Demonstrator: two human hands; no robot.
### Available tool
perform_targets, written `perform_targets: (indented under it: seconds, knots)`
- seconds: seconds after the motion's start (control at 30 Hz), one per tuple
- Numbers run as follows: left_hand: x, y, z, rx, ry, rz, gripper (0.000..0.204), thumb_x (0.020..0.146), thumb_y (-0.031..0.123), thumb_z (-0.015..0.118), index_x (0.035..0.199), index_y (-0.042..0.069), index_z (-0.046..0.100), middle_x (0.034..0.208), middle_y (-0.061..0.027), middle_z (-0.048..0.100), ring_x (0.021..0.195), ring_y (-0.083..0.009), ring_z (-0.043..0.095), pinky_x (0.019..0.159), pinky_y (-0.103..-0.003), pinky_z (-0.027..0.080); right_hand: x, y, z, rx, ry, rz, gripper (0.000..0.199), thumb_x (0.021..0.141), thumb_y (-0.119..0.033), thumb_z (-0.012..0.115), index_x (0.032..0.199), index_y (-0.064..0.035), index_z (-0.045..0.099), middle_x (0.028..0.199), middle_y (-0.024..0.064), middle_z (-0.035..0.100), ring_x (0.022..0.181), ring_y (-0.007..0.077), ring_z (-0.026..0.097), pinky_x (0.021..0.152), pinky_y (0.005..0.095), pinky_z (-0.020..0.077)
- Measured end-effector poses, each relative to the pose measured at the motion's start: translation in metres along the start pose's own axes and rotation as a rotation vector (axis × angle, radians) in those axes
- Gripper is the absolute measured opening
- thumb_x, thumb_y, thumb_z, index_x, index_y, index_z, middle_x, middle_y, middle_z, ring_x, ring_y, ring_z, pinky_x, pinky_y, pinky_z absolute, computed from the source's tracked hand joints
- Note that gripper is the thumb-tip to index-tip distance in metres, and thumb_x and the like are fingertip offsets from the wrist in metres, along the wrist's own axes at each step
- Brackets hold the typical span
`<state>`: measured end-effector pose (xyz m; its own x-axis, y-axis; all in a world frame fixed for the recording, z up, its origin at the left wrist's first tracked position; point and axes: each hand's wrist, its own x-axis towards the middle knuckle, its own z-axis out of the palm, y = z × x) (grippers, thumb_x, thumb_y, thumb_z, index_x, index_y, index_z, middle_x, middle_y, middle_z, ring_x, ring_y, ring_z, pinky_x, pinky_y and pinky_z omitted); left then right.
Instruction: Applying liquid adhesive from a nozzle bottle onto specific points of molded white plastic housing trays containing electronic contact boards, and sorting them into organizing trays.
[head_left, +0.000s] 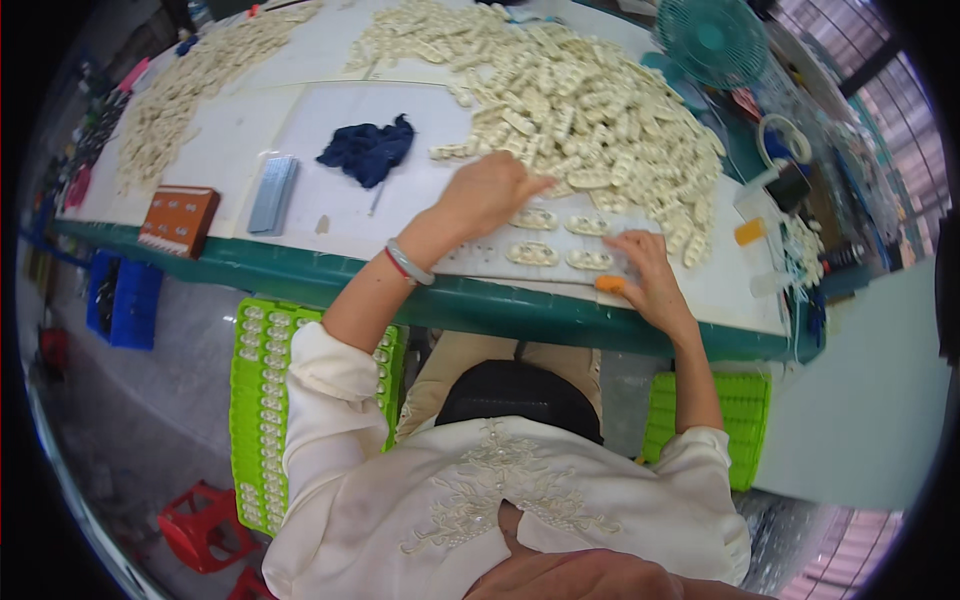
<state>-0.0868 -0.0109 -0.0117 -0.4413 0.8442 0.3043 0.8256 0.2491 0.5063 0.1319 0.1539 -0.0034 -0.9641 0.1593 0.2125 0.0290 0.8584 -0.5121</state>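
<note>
Reaching into the near edge of the heap of cream plastic parts point(590, 110), your left hand point(490, 190) curled loosely over a few pieces; whether it gripped one, you could not tell from above. Your right hand point(645, 270) lay flat, fingers spread, beside an orange tool point(610, 284) and the four parts set in a grey tray point(500, 255) on the white surface point(330, 120). A careless sweep of that left hand could have nudged the laid-out parts out of their seats, or dragged loose ones off the green edge. Farther out sat a dark blue cloth point(368, 150), a teal fan point(712, 38) and green crates point(262, 400) below.
</note>
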Motion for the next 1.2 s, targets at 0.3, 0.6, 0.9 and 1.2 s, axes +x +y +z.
perform_targets:
  seconds: [0.3,0.6,0.9,1.2]
  knots:
    - [0.021,-0.004,0.012,0.091,-0.276,0.282,0.029,0.065,0.029,0.07,0.071,0.002,0.065,0.084,-0.0162,0.059,0.081,-0.032,0.059,0.068,-0.041,0.048,0.009,0.004,-0.002,0.023,-0.006,-0.104,0.029,0.068,0.005,0.056,0.096,-0.0036,0.057,0.1,0.0109,0.052,0.095,0.0278,0.046,0.084,0.0331,0.0378]
    - [-0.033,-0.006,-0.069,-0.259,0.199,0.208,0.032,0.065,0.027,0.072,0.083,0.001,0.065,0.078,-0.0125,0.064,0.068,-0.0255,0.063,0.061,-0.035,0.05,-0.02,-0.085,0.038,0.41,-0.169,-0.151,0.033,0.066,-0.005,0.075,0.095,-0.0048,0.061,0.092,0.008,0.058,0.073,0.015,0.055,0.06,0.0237,0.0451]
    - [-0.412,-0.022,-0.045,-0.913,0.874,-0.908,0.042,0.078,0.004,0.067,0.115,-0.007,0.052,0.096,-0.0135,0.064,0.084,-0.0177,0.065,0.074,-0.026,0.052,0.056,-0.179,0.272,0.446,-0.642,-0.317,0.026,0.073,-0.012,0.071,0.092,0.001,0.06,0.077,0.0125,0.057,0.059,0.0201,0.055,0.056,0.0315,0.0449]
    - [-0.583,0.048,0.051,-0.713,1.529,-1.516,0.036,0.078,0.004,0.065,0.11,-0.01,0.054,0.087,-0.0085,0.063,0.078,-0.0178,0.065,0.07,-0.025,0.053,0.111,-0.321,0.48,0.319,-0.608,-0.442,0.032,0.075,-0.021,0.068,0.092,0.004,0.061,0.096,0.0232,0.058,0.085,0.0377,0.059,0.075,0.0433,0.0471]
